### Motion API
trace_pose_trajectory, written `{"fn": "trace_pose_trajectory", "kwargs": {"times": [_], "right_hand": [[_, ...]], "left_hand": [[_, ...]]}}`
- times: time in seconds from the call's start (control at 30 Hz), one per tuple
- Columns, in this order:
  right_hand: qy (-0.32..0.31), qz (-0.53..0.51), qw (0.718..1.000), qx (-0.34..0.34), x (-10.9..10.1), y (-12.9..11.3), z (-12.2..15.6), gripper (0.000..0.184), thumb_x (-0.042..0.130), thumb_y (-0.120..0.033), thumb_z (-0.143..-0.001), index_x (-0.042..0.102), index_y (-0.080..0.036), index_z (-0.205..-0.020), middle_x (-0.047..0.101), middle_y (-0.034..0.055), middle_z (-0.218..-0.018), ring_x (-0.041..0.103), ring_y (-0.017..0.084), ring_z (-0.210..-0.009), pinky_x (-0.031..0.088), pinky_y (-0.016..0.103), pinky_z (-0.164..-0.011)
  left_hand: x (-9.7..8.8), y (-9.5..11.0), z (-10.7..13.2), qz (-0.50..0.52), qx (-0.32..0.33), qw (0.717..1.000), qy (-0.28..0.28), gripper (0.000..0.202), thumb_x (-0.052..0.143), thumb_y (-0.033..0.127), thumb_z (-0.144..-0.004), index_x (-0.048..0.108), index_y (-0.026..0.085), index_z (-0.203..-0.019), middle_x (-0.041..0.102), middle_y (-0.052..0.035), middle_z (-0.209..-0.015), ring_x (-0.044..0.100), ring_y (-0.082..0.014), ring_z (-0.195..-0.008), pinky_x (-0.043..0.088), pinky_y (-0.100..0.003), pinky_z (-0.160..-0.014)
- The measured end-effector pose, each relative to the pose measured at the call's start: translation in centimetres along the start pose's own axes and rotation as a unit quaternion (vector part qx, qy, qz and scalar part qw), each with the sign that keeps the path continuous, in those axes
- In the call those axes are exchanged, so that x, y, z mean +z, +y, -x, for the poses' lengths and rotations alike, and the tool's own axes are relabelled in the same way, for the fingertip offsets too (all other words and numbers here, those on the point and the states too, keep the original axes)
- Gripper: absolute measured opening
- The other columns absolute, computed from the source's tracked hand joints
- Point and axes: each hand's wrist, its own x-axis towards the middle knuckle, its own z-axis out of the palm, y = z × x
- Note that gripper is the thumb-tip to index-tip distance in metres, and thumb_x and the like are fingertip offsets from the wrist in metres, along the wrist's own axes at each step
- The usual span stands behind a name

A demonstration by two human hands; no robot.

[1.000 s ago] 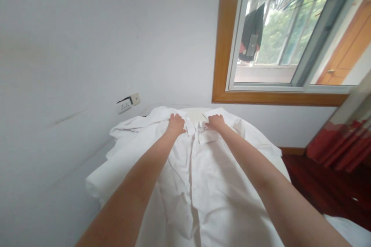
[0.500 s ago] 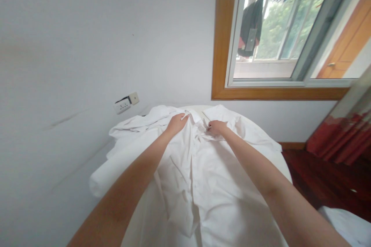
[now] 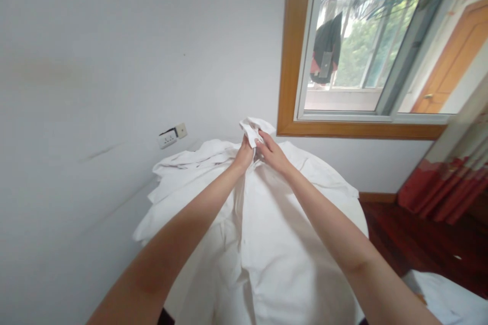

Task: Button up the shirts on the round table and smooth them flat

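Observation:
A white button-front shirt (image 3: 282, 244) lies spread over a round-edged table, its front placket running down the middle towards me. Its collar (image 3: 256, 124) is lifted off the surface at the far end. My left hand (image 3: 246, 152) is closed on the cloth at the left of the collar. Close beside it, my right hand (image 3: 271, 153) pinches the collar's right side, thumb and fingers on the fabric. The two hands almost touch. Creases fan out from the gathered neck, and the fingertips are partly hidden by cloth.
More white cloth (image 3: 190, 162) spreads along the table's left side, by the wall. A wall socket (image 3: 168, 138) sits above it. Beyond the table at right are a wood-framed window (image 3: 354, 129), a red and cream curtain (image 3: 430, 183) and white fabric (image 3: 446, 294) low down.
Both hands have come together at the neck of the shirt and raised the collar, which lay lower before. The shirt front has been drawn up with it.

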Motion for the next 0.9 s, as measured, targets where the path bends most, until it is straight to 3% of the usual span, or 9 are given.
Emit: {"fn": "trace_pose_trajectory", "kwargs": {"times": [0.1, 0.27, 0.4, 0.5, 0.6, 0.7, 0.9], "right_hand": [[0.006, -0.017, 1.0, -0.007, 0.0, -1.7, -0.2, 0.052, 0.039, -0.049, -0.091, 0.04, -0.018, -0.133, 0.044, 0.0099, -0.139, 0.04, 0.018, -0.128, 0.03, 0.031, -0.108], [0.101, -0.001, 0.994, -0.027, -0.2, -3.5, -0.1, 0.047, 0.044, -0.041, -0.088, 0.042, -0.016, -0.128, 0.051, 0.0109, -0.13, 0.046, 0.02, -0.121, 0.034, 0.031, -0.105], [0.202, -0.02, 0.979, -0.027, 0.0, -4.1, 0.0, 0.042, 0.043, -0.027, -0.084, 0.043, -0.016, -0.124, 0.053, 0.0108, -0.123, 0.048, 0.02, -0.117, 0.034, 0.033, -0.104], [0.27, -0.05, 0.961, -0.028, 0.5, -4.5, -0.2, 0.04, 0.043, -0.023, -0.082, 0.044, -0.019, -0.122, 0.054, 0.0088, -0.12, 0.049, 0.02, -0.114, 0.034, 0.035, -0.103], [0.304, -0.077, 0.949, -0.04, 1.4, -5.0, -0.5, 0.039, 0.045, -0.021, -0.081, 0.047, -0.019, -0.119, 0.055, 0.0074, -0.118, 0.051, 0.019, -0.112, 0.036, 0.035, -0.102], [0.276, -0.102, 0.955, -0.043, 2.4, -5.4, -0.6, 0.036, 0.048, -0.023, -0.082, 0.051, -0.018, -0.117, 0.058, 0.0076, -0.119, 0.053, 0.018, -0.111, 0.038, 0.034, -0.102], [0.115, -0.132, 0.984, -0.038, 3.0, -5.2, -0.3, 0.045, 0.055, -0.041, -0.084, 0.054, -0.019, -0.124, 0.055, 0.0082, -0.13, 0.05, 0.02, -0.119, 0.039, 0.034, -0.103]], "left_hand": [[0.0, 1.8, 0.5, 0.09, -0.007, 0.996, -0.014, 0.043, 0.038, 0.044, -0.091, 0.046, 0.021, -0.126, 0.056, -0.0072, -0.128, 0.049, -0.0198, -0.121, 0.035, -0.035, -0.106], [-0.8, 4.5, 2.2, 0.145, 0.02, 0.989, -0.017, 0.05, 0.044, 0.043, -0.088, 0.04, 0.021, -0.132, 0.056, -0.0082, -0.127, 0.052, -0.0226, -0.118, 0.039, -0.039, -0.103], [-2.2, 4.1, 5.1, -0.003, 0.079, 0.997, 0.02, 0.075, 0.058, 0.045, -0.08, 0.025, 0.019, -0.142, 0.031, -0.0131, -0.148, 0.031, -0.0261, -0.136, 0.027, -0.041, -0.112], [-2.9, 3.1, 8.1, -0.153, 0.092, 0.984, -0.003, 0.103, 0.072, 0.047, -0.068, 0.01, 0.022, -0.147, 0.015, -0.0138, -0.154, 0.015, -0.0286, -0.141, 0.016, -0.044, -0.115], [-2.9, 2.9, 10.4, -0.202, 0.086, 0.976, -0.009, 0.108, 0.071, 0.045, -0.07, 0.0, 0.023, -0.148, 0.006, -0.0127, -0.156, 0.007, -0.0278, -0.143, 0.013, -0.045, -0.116], [-3.2, 3.4, 11.2, -0.198, 0.107, 0.974, 0.001, 0.092, 0.063, 0.037, -0.079, 0.003, 0.024, -0.148, 0.009, -0.0097, -0.156, 0.01, -0.0249, -0.143, 0.014, -0.043, -0.116], [-6.9, 4.7, 9.7, -0.196, 0.116, 0.974, 0.013, 0.06, 0.054, 0.021, -0.08, 0.038, 0.022, -0.138, 0.042, -0.0066, -0.143, 0.038, -0.022, -0.132, 0.027, -0.04, -0.112]]}}
